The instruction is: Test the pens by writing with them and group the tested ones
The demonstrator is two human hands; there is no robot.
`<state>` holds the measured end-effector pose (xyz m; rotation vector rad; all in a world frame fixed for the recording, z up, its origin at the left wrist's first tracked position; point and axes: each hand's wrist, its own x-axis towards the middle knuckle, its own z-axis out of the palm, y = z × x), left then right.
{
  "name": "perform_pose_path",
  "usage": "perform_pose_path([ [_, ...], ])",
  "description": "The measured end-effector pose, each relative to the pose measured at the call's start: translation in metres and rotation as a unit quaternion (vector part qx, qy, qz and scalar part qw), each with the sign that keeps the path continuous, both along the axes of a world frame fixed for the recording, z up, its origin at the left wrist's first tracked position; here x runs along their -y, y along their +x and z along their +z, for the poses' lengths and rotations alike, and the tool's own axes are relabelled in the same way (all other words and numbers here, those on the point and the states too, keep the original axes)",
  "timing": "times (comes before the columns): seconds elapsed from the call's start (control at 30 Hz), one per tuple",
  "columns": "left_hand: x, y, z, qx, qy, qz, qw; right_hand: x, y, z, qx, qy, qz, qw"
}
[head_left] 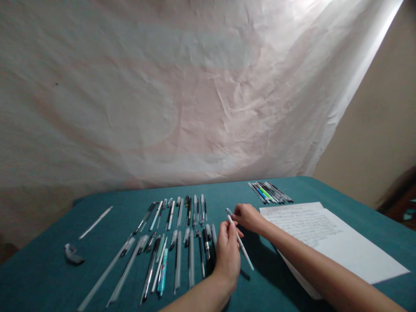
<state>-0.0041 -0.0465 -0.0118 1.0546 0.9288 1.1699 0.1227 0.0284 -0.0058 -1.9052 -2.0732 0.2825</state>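
Note:
My left hand (229,249) is closed around a slim white pen (246,255), which slants from upper left to lower right above the green cloth. Its upper end looks clear or bluish. Curled fingers of my right hand (248,217) meet the pen close to that upper end; their tips are partly hidden. Left of my hands, disassembled pens lie in two rows, with clear barrels (177,260), caps (186,235) and dark refills beside one another. A turquoise pen (163,273) lies in the front row.
Written sheets of paper (357,247) lie under and beside my right forearm. Behind them is a bundle of pens (268,193), some green and blue. At the left are a thin white stick (95,222) and a crumpled dark grey object (73,255). A pale sheet (195,95) hangs behind the table.

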Motion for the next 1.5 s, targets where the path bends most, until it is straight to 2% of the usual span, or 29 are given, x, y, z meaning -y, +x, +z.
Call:
perform_pose_path([
  [0.33, 0.001, 0.0, -0.001, -0.027, 0.014, -0.035, 0.999, 0.022, 0.015, 0.001, -0.013, -0.012, 0.034, 0.999],
  [0.37, 0.001, -0.001, 0.0, -0.032, 0.016, -0.037, 0.999, 0.023, 0.018, 0.002, -0.039, -0.014, 0.037, 0.998],
  [0.43, 0.002, -0.001, 0.003, -0.04, 0.017, -0.045, 0.998, 0.025, 0.024, 0.008, -0.15, -0.027, 0.044, 0.987],
  [0.53, 0.004, 0.0, 0.008, -0.04, 0.018, -0.065, 0.997, 0.027, 0.029, 0.019, -0.371, -0.05, 0.052, 0.926],
  [0.6, 0.005, 0.001, 0.009, -0.03, 0.018, -0.075, 0.997, 0.03, 0.028, 0.026, -0.47, -0.061, 0.048, 0.88],
  [0.7, 0.006, 0.003, 0.009, 0.0, 0.009, -0.088, 0.996, 0.035, 0.022, 0.034, -0.572, -0.087, 0.039, 0.815],
  [0.8, 0.006, 0.004, 0.007, 0.03, -0.011, -0.101, 0.994, 0.04, 0.014, 0.038, -0.612, -0.104, 0.05, 0.782],
  [0.9, 0.006, 0.004, 0.006, 0.047, -0.027, -0.107, 0.993, 0.043, 0.008, 0.041, -0.616, -0.107, 0.059, 0.778],
  [1.13, 0.007, 0.004, 0.008, 0.051, -0.025, -0.109, 0.992, 0.047, 0.005, 0.046, -0.591, -0.12, 0.081, 0.794],
  [1.27, 0.007, 0.004, 0.007, 0.049, -0.017, -0.105, 0.993, 0.049, 0.006, 0.047, -0.569, -0.151, 0.104, 0.802],
  [1.5, 0.008, 0.003, 0.01, 0.047, -0.011, -0.1, 0.994, 0.051, 0.008, 0.048, -0.55, -0.17, 0.096, 0.812],
])
